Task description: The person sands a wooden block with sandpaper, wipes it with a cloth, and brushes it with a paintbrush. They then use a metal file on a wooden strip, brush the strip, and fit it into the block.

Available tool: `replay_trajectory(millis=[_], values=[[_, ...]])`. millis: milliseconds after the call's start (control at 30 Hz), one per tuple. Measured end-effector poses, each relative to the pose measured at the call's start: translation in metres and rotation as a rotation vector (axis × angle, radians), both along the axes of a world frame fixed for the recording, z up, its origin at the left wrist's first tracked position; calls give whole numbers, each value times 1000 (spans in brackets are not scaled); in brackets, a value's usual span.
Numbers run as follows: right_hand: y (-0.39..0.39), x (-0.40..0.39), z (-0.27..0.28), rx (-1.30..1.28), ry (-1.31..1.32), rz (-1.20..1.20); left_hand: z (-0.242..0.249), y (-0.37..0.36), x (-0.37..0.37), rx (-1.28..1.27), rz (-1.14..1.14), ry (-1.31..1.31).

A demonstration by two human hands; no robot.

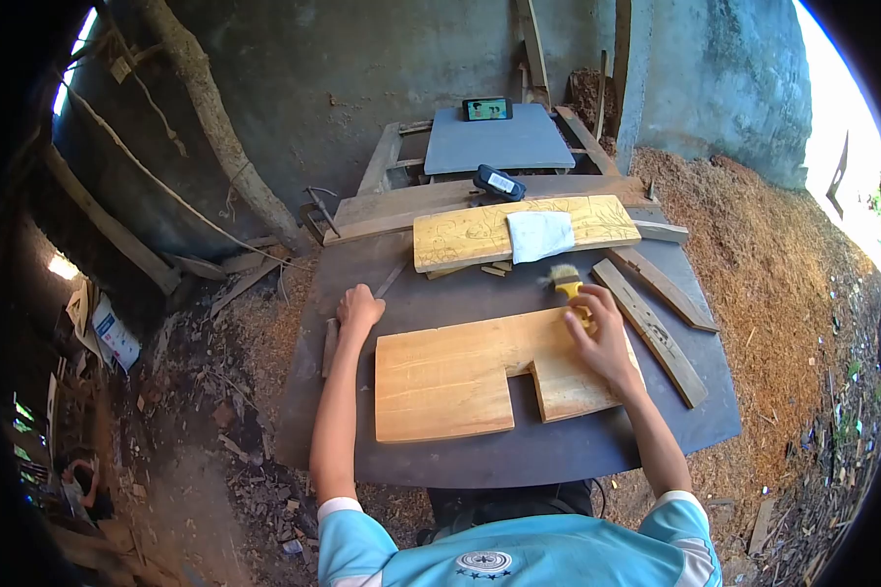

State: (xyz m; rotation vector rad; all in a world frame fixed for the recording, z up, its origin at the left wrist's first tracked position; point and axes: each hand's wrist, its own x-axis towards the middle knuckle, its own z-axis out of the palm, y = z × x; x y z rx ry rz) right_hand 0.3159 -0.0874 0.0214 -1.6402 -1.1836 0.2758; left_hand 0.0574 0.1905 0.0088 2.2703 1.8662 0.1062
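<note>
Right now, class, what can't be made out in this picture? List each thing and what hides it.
All in the head view:
- Part of the brush: behind the right hand.
- Palm of the left hand: behind its own back.
- Board surface under the white cloth: covered.
- Phone picture: too small.
- Print on the bag: too small, blurred.

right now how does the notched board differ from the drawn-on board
The notched board has a plain face; the drawn-on board bears dark line drawings. The notched board is broad and lies nearer the camera; the drawn-on board is narrower and lies farther back, partly under a white cloth. Both are pale wood.
</note>
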Motion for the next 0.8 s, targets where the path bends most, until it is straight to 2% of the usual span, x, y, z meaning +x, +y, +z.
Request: replay_trajectory(millis=[100, 233, 267, 367, 467, 567, 667, 800], values=[[0, 15, -17, 67, -198, -179, -10, 26, -4, -102, -4, -1], [0, 17, -20, 80, -229, -240, -8, 55, -10, -379, -29, -55], [0, 19, -24, 89, -252, -219, -11, 53, -10, -291, -33, -30], [-1, 18, -25, 47, -271, -185, -22, 32, -10, 137, -144, -220], [-1, 18, -25, 52, -269, -188, -34, 40, -12, 117, -154, -296], [0, 19, -27, 53, -268, -180, -40, 63, -18, -101, -153, -363], [-1, 19, -25, 11, -235, -168, -31, 75, -16, -157, -119, -181], [-3, 18, -20, -46, -241, -148, -22, 62, -11, 183, -211, -291]])
